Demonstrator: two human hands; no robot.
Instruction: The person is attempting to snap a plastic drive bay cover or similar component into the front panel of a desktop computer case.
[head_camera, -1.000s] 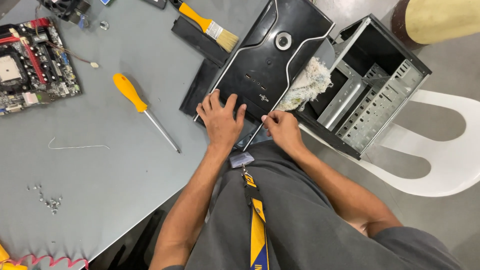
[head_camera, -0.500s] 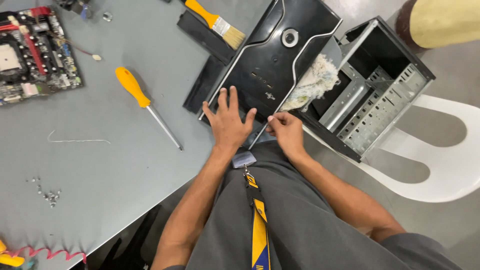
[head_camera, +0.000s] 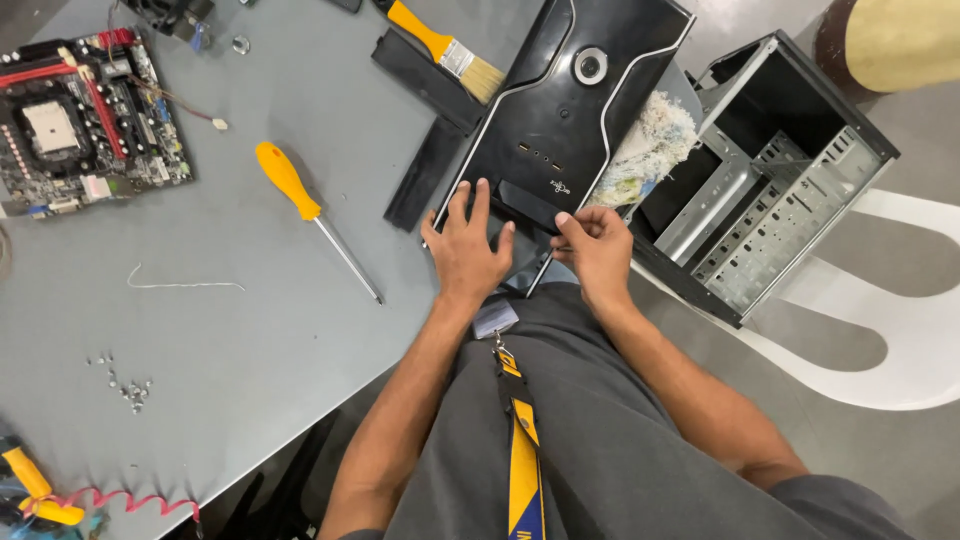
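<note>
My left hand (head_camera: 465, 250) lies flat, fingers spread wide, on the near end of the glossy black plastic computer front panel (head_camera: 565, 110), which rests at a slant across the edge of the grey bench (head_camera: 230, 330) with its round silver button toward the far end. My right hand (head_camera: 598, 250) is at the panel's near right corner, fingers curled and pinched against its edge; whether they hold anything small there I cannot tell. Just right of the panel, touching it, a crumpled white and pale blue rag (head_camera: 645, 150) sits by the open black metal computer case (head_camera: 775, 190), which lies on a white plastic chair (head_camera: 900, 350) beside the bench. Two flat black plastic strips (head_camera: 425, 130) lie under and left of the panel, and a yellow-handled paintbrush (head_camera: 445, 45) rests across the farther one. Left of my left hand, apart from it, lies a yellow-handled screwdriver (head_camera: 310, 215). A green and red circuit board (head_camera: 90, 120) sits at the far left, and small loose screws (head_camera: 125, 385) lie near the bench's near edge.
</note>
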